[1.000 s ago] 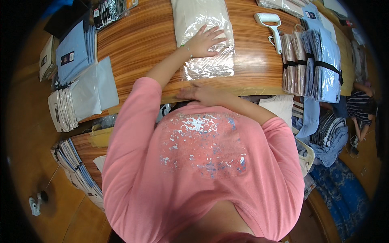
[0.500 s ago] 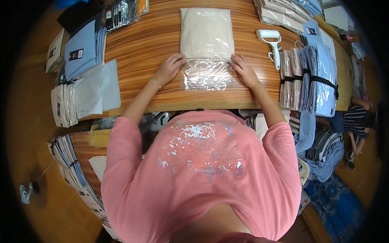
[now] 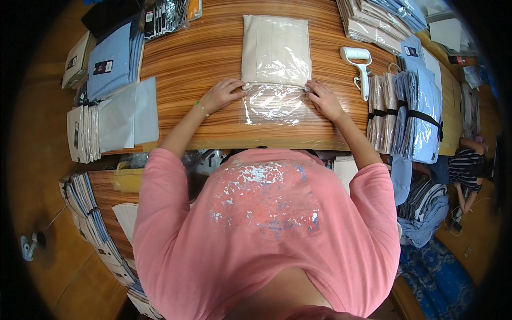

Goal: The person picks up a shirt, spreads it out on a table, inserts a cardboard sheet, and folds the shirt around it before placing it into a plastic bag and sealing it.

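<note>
A folded cream garment (image 3: 276,50) lies flat on the table in front of me, inside a clear plastic bag (image 3: 273,109). The near end of the bag holds no cloth; it is crinkled, shiny and see-through. My left hand (image 3: 221,96) grips the bag's left edge, just below the garment's near edge. On the opposite side my right hand (image 3: 324,101) has its fingers closed on the right edge at about the same height. The thumbs are partly hidden.
A white lint roller (image 3: 357,64) lies right of the bag. Beyond it stand strapped bundles of bagged blue and cream garments (image 3: 424,112). At left are blue folded garments (image 3: 110,69) and translucent sheets (image 3: 128,114). Another person (image 3: 464,170) is at far right.
The whole view has shifted slightly, with the table and bag a little lower in it. Both hands keep their places at the bag's edges.
</note>
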{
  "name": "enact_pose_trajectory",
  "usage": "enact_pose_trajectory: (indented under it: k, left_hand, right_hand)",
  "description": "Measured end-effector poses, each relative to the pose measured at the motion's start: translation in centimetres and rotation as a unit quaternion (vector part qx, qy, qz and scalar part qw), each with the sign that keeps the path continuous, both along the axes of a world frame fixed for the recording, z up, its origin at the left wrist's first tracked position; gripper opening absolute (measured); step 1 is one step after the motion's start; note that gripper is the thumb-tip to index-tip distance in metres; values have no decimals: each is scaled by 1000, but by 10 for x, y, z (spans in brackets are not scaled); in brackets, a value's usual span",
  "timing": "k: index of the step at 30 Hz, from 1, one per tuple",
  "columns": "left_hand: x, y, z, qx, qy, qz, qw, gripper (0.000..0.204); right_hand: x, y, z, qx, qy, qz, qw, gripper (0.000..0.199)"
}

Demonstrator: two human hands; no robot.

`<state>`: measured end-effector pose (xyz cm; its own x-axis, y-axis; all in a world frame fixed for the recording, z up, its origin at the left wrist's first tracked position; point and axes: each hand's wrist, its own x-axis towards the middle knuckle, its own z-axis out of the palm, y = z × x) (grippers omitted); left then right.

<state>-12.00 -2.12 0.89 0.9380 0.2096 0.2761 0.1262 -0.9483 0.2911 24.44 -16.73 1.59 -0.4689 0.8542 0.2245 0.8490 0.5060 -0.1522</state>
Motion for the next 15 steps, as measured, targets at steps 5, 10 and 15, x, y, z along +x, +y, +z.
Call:
enact_pose_trajectory:
  k: [5,10,15]
  left_hand:
    - [6,1,-1,27,-4,-9,1000,17]
    - [5,-12,-9,-21,-9,10,1000,19]
    - [18,-28,5,-4,2,58,998,18]
  right_hand:
    - [-3,-6,10,0,-34,23,999,17]
    - [-11,-18,12,-29,-7,39,999,17]
    - [-25,-25,21,-72,58,-10,996,18]
